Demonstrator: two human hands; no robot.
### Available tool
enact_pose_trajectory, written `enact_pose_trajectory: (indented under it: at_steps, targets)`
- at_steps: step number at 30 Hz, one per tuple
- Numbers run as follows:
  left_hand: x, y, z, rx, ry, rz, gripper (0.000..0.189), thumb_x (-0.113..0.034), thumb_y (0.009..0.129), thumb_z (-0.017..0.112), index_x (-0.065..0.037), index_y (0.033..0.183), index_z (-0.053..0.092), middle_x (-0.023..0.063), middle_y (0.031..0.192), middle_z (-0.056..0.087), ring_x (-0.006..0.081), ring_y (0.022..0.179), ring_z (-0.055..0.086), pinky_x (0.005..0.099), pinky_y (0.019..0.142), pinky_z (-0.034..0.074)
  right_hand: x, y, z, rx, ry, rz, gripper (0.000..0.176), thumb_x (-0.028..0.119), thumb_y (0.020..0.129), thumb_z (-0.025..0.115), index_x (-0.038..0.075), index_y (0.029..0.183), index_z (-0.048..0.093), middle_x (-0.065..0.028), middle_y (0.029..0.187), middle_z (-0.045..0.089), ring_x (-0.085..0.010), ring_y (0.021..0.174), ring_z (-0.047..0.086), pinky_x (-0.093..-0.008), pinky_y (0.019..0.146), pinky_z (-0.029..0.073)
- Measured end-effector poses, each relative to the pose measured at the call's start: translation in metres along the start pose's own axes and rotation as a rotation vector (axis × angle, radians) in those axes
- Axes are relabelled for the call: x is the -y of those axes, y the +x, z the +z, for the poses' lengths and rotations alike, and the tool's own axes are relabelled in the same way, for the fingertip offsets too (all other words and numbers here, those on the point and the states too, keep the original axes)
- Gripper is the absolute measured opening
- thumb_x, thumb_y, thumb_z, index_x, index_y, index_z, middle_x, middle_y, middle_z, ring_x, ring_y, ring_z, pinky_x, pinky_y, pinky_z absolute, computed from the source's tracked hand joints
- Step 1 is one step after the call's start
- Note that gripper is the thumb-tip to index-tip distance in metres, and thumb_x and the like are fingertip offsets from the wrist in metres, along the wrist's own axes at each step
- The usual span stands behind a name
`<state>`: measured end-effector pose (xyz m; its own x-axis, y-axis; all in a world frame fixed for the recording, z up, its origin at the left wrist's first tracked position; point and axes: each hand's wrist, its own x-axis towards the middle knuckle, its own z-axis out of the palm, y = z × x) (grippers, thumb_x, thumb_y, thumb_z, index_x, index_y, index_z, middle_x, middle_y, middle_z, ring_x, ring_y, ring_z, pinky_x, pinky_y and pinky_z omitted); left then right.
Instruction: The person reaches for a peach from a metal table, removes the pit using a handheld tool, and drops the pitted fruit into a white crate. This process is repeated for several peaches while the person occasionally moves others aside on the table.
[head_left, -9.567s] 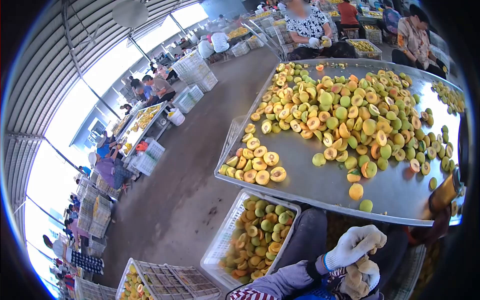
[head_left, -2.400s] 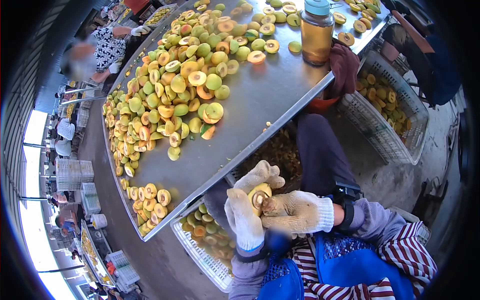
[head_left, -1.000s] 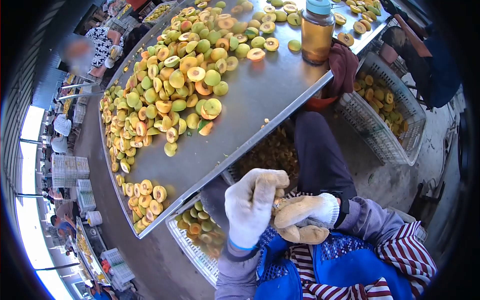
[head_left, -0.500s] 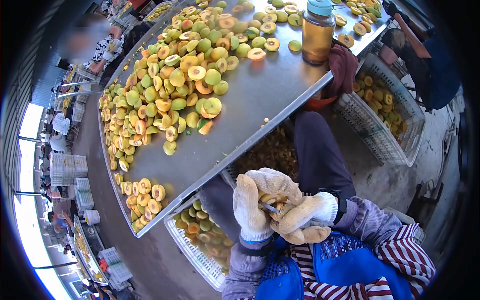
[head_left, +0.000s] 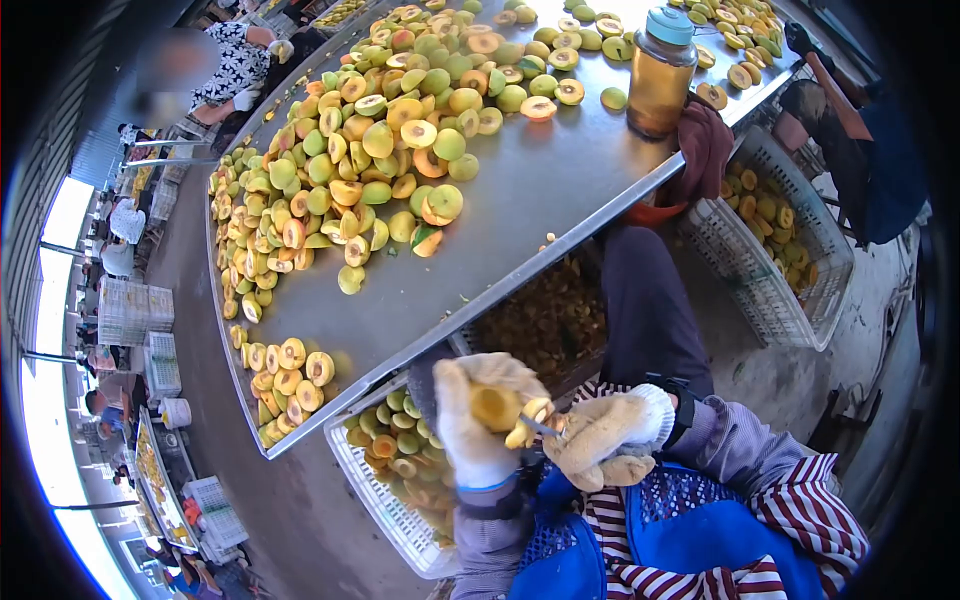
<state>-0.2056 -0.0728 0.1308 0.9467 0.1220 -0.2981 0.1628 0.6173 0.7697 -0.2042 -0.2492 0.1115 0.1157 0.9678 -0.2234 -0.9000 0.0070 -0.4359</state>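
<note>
My left hand (head_left: 472,425), in a white knit glove, holds a halved yellow fruit (head_left: 497,407) over my lap, cut face towards me. My right hand (head_left: 603,435), also gloved, grips a small metal blade (head_left: 541,426) whose tip touches the fruit's edge. Both hands sit just below the near edge of a steel table (head_left: 520,210). On the table lies a big heap of green and orange fruit halves (head_left: 360,170).
A white crate of fruit halves (head_left: 395,470) stands under the table to my left, another crate (head_left: 770,240) to my right. A jar with amber liquid (head_left: 662,75) and a dark red cloth (head_left: 705,150) sit at the table edge. Another person (head_left: 215,75) works at the far side.
My left hand has turned the fruit so its cut face shows, and the blade now sits at the fruit's edge. The view has shifted slightly downward.
</note>
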Motion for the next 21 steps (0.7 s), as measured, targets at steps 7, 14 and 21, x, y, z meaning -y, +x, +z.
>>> enact_pose_trajectory:
  at_steps: [7,14,21]
  targets:
    - [-0.035,0.000,-0.106,-0.128,1.416,0.615,0.036,-0.031,0.094,0.064,0.003,0.105,0.067,0.0146,0.119,0.062,0.0289,0.120,0.053,0.0415,0.101,0.042,0.012,0.009,-0.001,-0.292,-0.312,0.103,0.035,0.037,0.097,0.057,0.004,0.086,0.060,-0.0056,0.057,0.058,-0.0121,0.042,0.055,-0.0232,0.037,0.042]
    - [-0.018,0.002,-0.035,0.363,1.194,0.498,0.019,-0.012,0.083,0.071,-0.004,0.100,0.070,0.0212,0.138,0.052,0.0367,0.133,0.045,0.0434,0.109,0.036,0.003,0.021,0.002,-0.515,-0.598,0.015,0.029,0.042,0.094,0.058,0.013,0.094,0.062,0.0013,0.060,0.057,-0.0071,0.046,0.055,-0.0234,0.042,0.044]
    - [-0.033,0.037,-0.026,0.451,1.233,0.258,0.032,-0.022,0.087,0.070,-0.005,0.114,0.065,0.0175,0.132,0.058,0.0350,0.113,0.062,0.0401,0.095,0.050,0.017,0.003,-0.014,-0.803,-0.998,-0.036,0.023,0.032,0.092,0.058,0.010,0.097,0.060,-0.0001,0.072,0.059,-0.0141,0.068,0.057,-0.0317,0.068,0.047]
